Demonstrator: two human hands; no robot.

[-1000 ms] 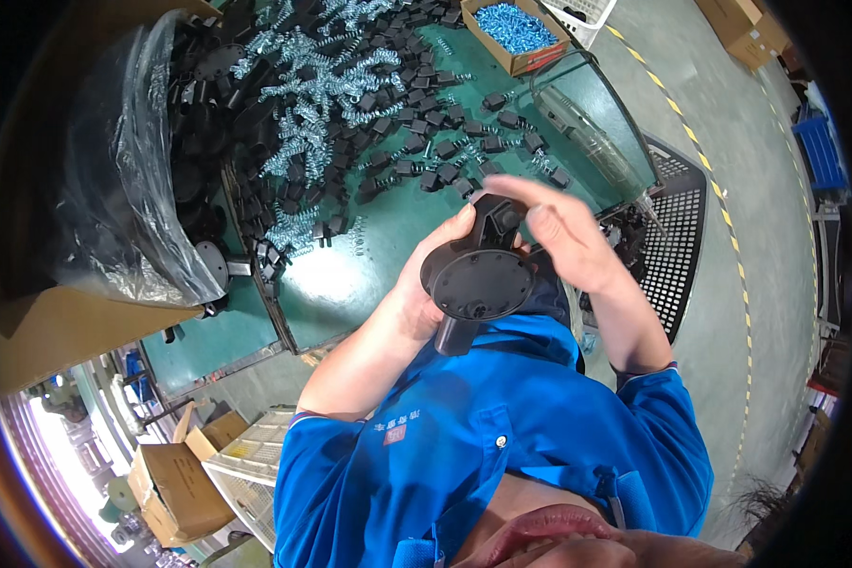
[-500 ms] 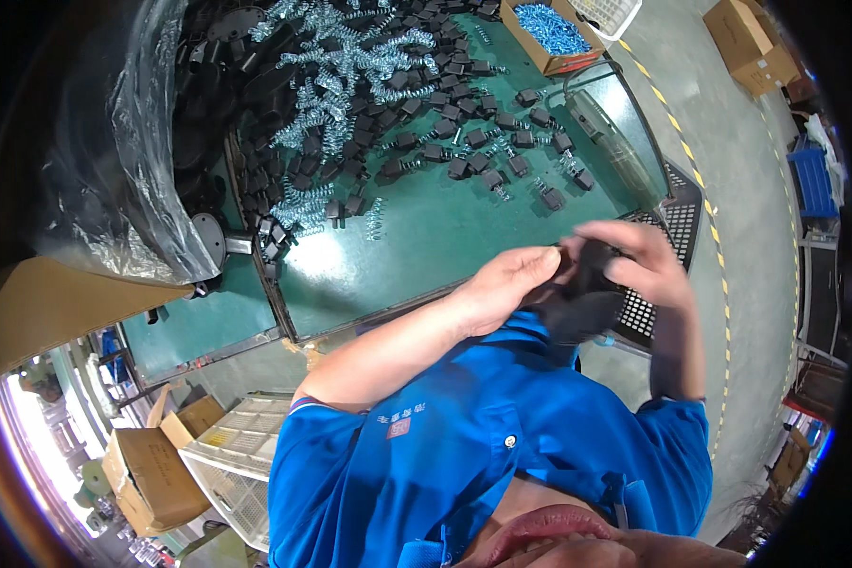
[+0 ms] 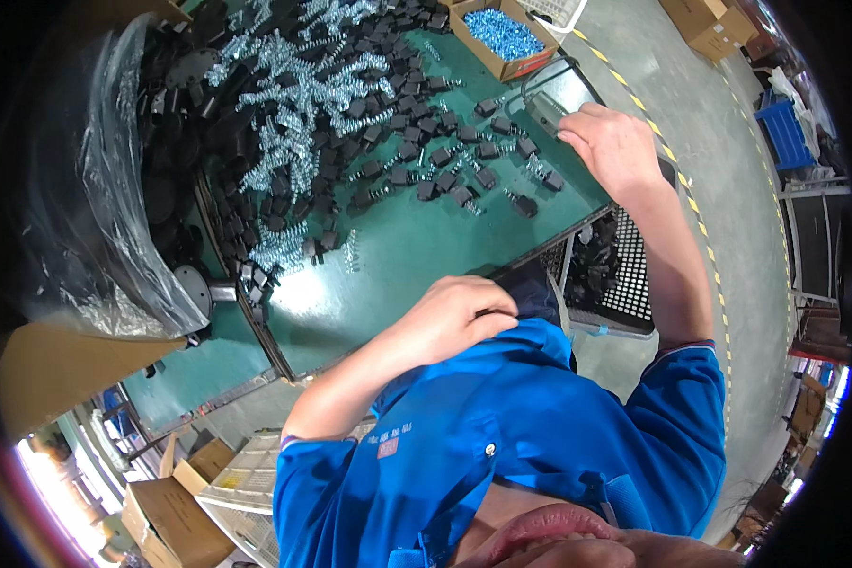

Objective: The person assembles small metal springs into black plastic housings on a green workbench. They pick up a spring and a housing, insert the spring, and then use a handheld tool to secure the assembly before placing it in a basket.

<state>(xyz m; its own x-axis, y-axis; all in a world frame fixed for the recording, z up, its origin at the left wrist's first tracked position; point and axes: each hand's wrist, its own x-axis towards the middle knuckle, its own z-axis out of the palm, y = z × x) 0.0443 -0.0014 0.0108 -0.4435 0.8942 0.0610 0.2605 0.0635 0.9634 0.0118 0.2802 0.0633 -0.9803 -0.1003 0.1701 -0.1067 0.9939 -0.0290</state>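
My left hand [image 3: 464, 317] is in front of my blue shirt near the table's front edge, with its fingers curled. A dark patch shows between thumb and forefinger; whatever they hold is hidden. My right hand [image 3: 615, 151] is over the table's right corner, its fingers closed on a long grey-green rod-shaped tool [image 3: 543, 112] that it partly covers. Beyond my hands, black block-shaped parts with springs [image 3: 464, 196] are scattered across the green table [image 3: 417, 260]. A heap of loose silvery springs [image 3: 298, 104] sits farther back on the left, among more black parts.
A perforated black crate [image 3: 634, 275] holding black parts stands below the table's right edge. A cardboard box of small blue pieces [image 3: 502, 38] sits at the back. Clear plastic sheeting [image 3: 114, 189] and a brown carton [image 3: 76, 364] are on the left; a white crate [image 3: 246, 502] stands behind.
My hands have parted. The right went forward to the rod-shaped tool, the left moved back left to my shirt. The black part that was between them no longer shows there.
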